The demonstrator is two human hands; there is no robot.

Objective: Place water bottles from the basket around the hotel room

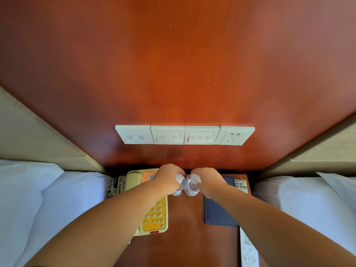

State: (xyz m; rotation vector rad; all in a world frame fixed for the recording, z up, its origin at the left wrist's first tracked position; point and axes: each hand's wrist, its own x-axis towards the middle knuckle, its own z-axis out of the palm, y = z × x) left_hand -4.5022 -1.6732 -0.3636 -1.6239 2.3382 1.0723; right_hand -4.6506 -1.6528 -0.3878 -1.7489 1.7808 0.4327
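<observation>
My left grip [167, 180] holds one water bottle [177, 191] by its top. My right grip [209, 182] holds the other bottle [190, 186]. Both stand side by side on the desk [185, 234], between the phone [155, 214] and a blue folder [217, 212].

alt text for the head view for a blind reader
Two hands hold water bottles side by side on a wooden nightstand: left hand gripping left bottle, right hand gripping right bottle. Phone at left, dark folder at right.
</observation>
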